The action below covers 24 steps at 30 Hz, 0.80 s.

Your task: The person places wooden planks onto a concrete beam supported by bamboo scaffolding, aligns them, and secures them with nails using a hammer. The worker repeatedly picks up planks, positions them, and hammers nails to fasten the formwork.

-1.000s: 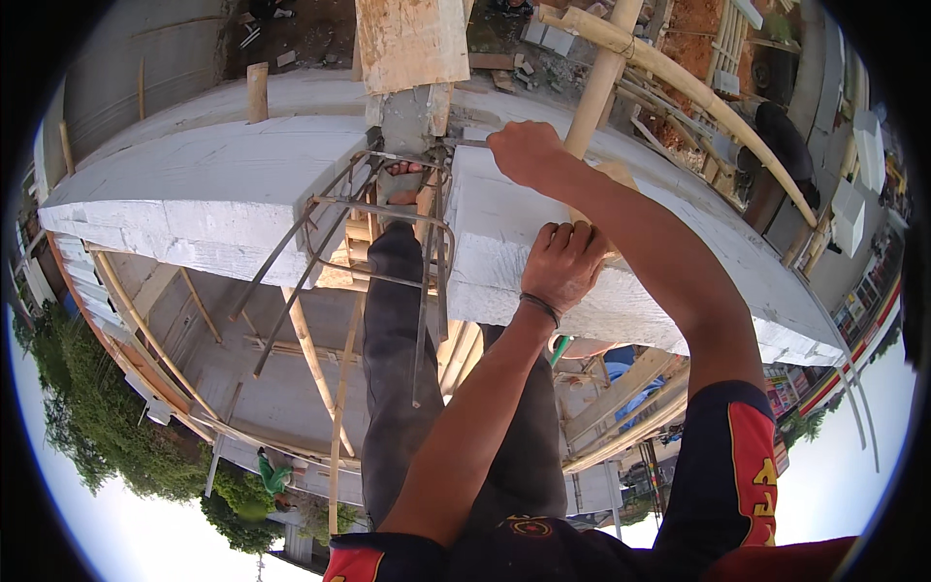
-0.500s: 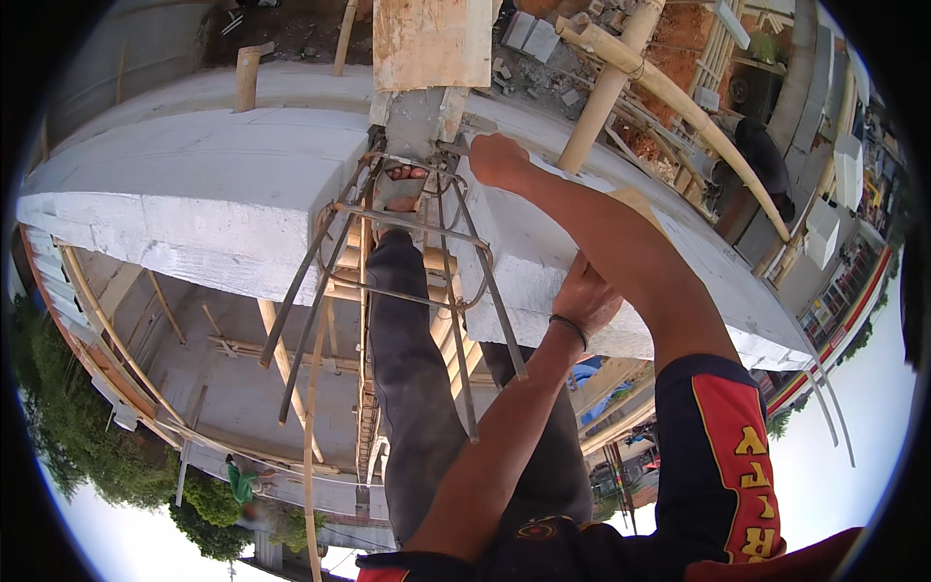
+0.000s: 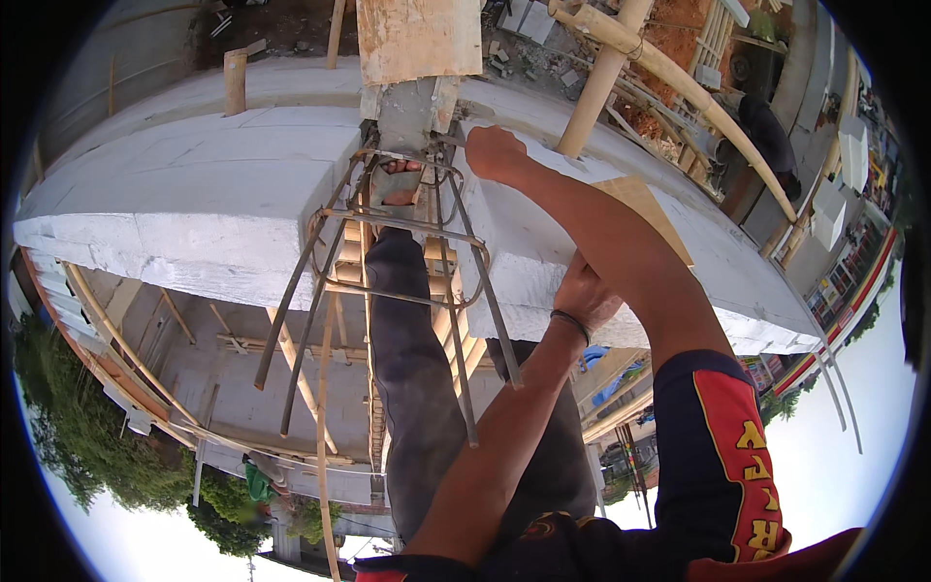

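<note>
My right hand (image 3: pixel 495 153) is closed in a fist above the right-hand block wall, beside the top of the rebar cage (image 3: pixel 402 215). A small greyish thing shows at its left side, too unclear to name. Crossing beneath my right forearm, my left hand (image 3: pixel 587 296) is at the near edge of the white block wall (image 3: pixel 524 254); its fingers are mostly hidden. A flat tan board (image 3: pixel 645 215) lies beyond my right forearm, and contact with my left hand cannot be made out. Bare toes show inside the cage, in the gap between the walls.
Cage bars jut toward me. Another white block wall (image 3: pixel 175 233) runs left. A wooden form panel (image 3: pixel 422 39) stands ahead above grey concrete (image 3: pixel 405 112). Bamboo poles (image 3: pixel 606 87) cross at upper right. Below is a deep drop to a lower floor; people are at the far left and right.
The view has shifted slightly. More of the tan board shows beyond my right forearm. Both hands stay nearly in the same places, with the right still closed.
</note>
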Motion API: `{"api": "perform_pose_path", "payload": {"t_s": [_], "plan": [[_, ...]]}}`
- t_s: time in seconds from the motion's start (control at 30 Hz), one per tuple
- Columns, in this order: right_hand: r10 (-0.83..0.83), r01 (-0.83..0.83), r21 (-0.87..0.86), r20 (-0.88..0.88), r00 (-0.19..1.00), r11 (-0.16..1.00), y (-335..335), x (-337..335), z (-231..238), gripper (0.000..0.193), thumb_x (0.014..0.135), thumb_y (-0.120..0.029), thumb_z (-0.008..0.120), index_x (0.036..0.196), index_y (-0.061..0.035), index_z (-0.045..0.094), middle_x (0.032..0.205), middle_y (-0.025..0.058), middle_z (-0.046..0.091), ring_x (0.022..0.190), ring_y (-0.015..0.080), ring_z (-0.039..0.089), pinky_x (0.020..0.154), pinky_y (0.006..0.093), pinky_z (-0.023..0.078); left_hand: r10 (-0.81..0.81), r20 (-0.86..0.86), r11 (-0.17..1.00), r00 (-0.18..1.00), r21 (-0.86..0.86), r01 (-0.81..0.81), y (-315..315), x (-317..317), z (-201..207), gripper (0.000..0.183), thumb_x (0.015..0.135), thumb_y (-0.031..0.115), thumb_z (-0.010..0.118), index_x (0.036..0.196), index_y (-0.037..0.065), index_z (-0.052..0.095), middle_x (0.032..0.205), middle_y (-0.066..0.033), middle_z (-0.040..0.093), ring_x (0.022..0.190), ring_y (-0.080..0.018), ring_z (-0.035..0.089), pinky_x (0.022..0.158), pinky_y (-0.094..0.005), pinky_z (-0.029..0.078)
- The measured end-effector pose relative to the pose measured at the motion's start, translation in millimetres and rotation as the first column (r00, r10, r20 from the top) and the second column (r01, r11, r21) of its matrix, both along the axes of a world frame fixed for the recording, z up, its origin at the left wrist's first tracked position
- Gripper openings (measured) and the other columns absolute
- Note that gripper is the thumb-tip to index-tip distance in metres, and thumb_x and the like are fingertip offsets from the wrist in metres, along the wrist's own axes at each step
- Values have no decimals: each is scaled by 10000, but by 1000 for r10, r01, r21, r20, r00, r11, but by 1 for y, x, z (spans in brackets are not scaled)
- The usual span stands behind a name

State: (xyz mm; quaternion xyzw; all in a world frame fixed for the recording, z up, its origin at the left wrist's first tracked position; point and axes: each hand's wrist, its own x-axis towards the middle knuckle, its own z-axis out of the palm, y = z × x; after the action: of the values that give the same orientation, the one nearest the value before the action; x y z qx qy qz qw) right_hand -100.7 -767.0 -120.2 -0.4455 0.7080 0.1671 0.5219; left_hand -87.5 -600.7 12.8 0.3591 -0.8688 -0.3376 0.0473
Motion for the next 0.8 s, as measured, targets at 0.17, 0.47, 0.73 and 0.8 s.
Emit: {"api": "perform_pose_path", "payload": {"t_s": [0.17, 0.47, 0.73, 0.8], "plan": [[23, -21, -42, 42, 999, 999, 0, 4, -20, 248, 813, -109, 554, 1001, -43, 703, 1043, 202, 677, 987, 368, 660, 790, 465, 545, 127, -84, 989, 988, 81, -120, 4, 2, -3, 245, 824, 206, 568, 1017, 79, 648, 1010, -72, 653, 974, -225, 610, 890, -369, 455], [198, -198, -8, 29, 980, 980, -8, -45, 44, 238, 808, -86, 570, 996, -40, 709, 1059, 183, 677, 986, 335, 666, 769, 447, 549, -25, 42, 1000, 999, -6, 25, -16, -3, 10, 275, 794, 233, 614, 1028, 90, 606, 966, -37, 611, 869, -176, 584, 835, -338, 437], [-174, 173, -342, 27, 984, 923, 99, -154, 228, 197, 875, -138, 571, 1029, -50, 658, 741, 175, 657, 724, 357, 659, 647, 439, 529, -12, -22, 998, 1000, -61, 11, -25, -12, 22, 272, 743, 205, 671, 988, 115, 595, 900, -12, 599, 817, -188, 572, 811, -351, 420], [-391, 357, -460, 24, 920, 813, 164, -172, 269, 210, 922, -174, 570, 1090, -61, 625, 680, 176, 625, 616, 340, 632, 570, 430, 488, -24, 6, 996, 1000, -87, 25, -22, -13, 21, 256, 766, 177, 651, 1010, 112, 609, 905, -17, 630, 802, -205, 589, 775, -371, 428]]}}
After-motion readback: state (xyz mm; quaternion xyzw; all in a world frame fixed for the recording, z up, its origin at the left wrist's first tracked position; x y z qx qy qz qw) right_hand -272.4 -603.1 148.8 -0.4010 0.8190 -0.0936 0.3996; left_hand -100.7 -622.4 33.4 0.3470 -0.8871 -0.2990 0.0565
